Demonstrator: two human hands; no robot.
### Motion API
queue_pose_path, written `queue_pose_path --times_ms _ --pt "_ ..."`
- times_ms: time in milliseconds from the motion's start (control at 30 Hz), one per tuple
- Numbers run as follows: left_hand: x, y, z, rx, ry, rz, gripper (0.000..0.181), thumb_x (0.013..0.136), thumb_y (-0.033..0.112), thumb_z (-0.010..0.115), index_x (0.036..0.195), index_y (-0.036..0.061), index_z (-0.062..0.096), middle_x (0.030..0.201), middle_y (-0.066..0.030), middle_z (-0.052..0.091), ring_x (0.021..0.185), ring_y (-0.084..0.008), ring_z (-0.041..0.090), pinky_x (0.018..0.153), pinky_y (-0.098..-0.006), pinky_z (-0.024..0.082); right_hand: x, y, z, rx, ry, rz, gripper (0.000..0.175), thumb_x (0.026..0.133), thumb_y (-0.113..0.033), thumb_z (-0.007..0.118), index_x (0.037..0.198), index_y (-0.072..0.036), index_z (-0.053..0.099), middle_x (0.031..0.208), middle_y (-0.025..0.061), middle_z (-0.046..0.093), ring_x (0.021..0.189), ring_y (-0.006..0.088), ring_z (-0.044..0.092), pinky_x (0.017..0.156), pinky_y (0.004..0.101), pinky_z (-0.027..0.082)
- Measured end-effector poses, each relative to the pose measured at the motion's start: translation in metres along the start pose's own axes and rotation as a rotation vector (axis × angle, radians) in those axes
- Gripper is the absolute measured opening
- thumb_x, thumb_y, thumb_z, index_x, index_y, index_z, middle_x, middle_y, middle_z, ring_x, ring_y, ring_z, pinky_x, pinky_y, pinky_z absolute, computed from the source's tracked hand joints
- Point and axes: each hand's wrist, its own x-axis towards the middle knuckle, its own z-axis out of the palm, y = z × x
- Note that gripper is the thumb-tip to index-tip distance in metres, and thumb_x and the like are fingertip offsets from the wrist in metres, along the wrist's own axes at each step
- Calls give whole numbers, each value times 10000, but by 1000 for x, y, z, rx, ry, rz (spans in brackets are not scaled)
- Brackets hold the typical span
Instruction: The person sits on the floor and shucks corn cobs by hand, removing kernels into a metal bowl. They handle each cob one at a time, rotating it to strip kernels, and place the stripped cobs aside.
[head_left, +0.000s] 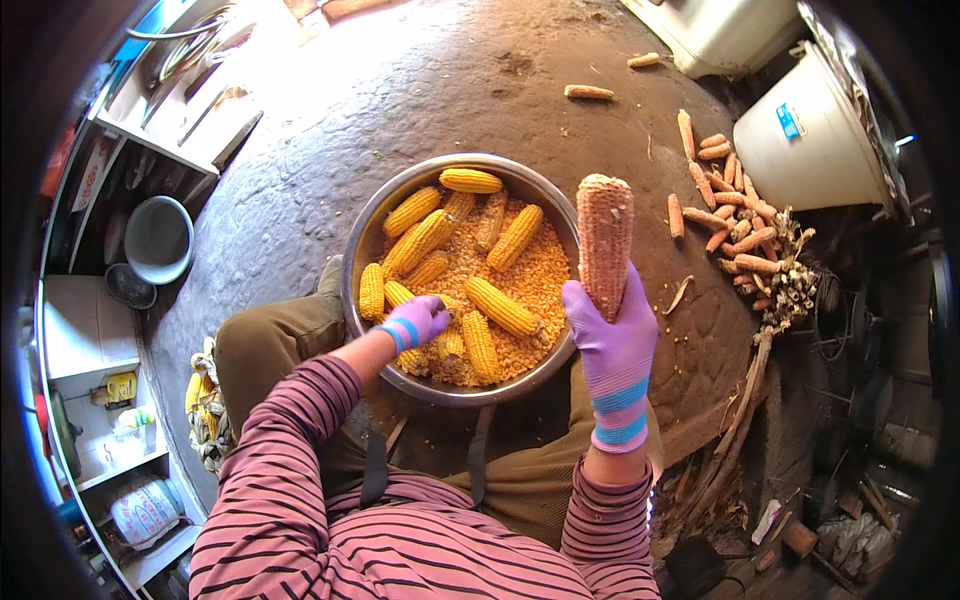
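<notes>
A wide metal basin (461, 397) stands before me, holding loose yellow maize kernels (536, 315) and several yellow maize cobs (502, 306). My right hand (615, 337), in a purple knitted glove with blue bands, grips the lower end of a stripped corncob (604, 240) held upright beside the basin's right rim. My left hand (416, 321), gloved alike, reaches over the basin's left part, its fingertips down among the cobs. Whether those fingers hold a cob is hidden by the hand itself.
Stripped corncobs (750, 238) lie piled on the floor at right, beside a white bucket (810, 135). Dry branches (731, 427) lie below them. At left are a shelf unit (127, 367), a grey-white bowl (159, 240) and a bunch of husked maize (202, 401).
</notes>
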Motion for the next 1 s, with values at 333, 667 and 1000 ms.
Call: queue_pose_path --times_ms 333,667,1000 --pt "-34 61 78 -30 25 30 529 985 400 571 1407 84 532 1400 -239 576 1249 -403 600 1068 -475 469 -6 -2 -34 -9 -12 34 471 886 -146 759 1312 -7 612 998 93 727 858 112 670 800 296 557" --pt "-36 43 73 482 246 228 544 931 207 599 1456 99 506 1498 -145 492 1379 -372 463 1140 -520 379 -14 -2 -39 -46 -19 -46 467 881 -156 751 1305 -17 614 990 131 744 895 149 721 819 322 568" --pt "-15 60 116 833 80 645 437 914 217 587 1344 142 586 1264 -94 556 1254 -307 511 973 -478 462 -13 11 -34 -28 -42 -32 447 885 -158 757 1281 -3 620 975 121 729 858 141 690 798 313 555"
